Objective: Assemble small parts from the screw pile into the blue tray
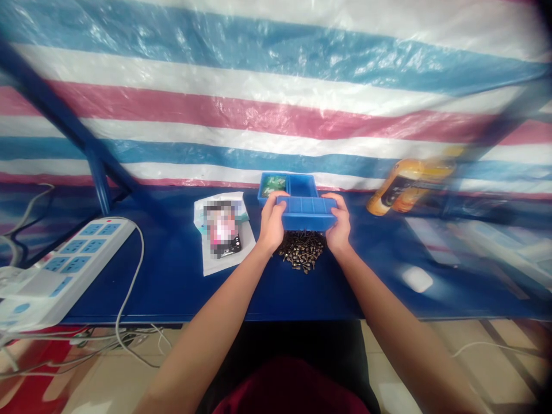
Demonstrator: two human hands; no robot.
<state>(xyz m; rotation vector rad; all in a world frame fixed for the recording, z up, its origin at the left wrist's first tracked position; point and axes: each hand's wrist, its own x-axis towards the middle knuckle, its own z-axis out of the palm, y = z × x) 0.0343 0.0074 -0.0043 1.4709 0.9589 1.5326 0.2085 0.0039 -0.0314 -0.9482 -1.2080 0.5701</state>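
Note:
Between my two hands is a blue plastic bin (307, 214), tipped so that its ribbed side faces up. My left hand (272, 223) grips its left end and my right hand (339, 223) its right end, both with the fingers closed round it. Just below it, a pile of small metal screws (302, 253) lies on the blue table (172, 293). Behind stands a second blue tray (317, 179) with two compartments; small green and white pieces (274, 184) are in the left one. The inside of the held bin is hidden.
Left of my hands, a phone (230, 246) with a blurred screen lies on a white packet (211, 265). A power strip (92, 247) with a cable is at far left. Orange-yellow bottles (394, 184) and a white mouse (417, 279) are on the right. Striped sheeting (259, 103) hangs behind.

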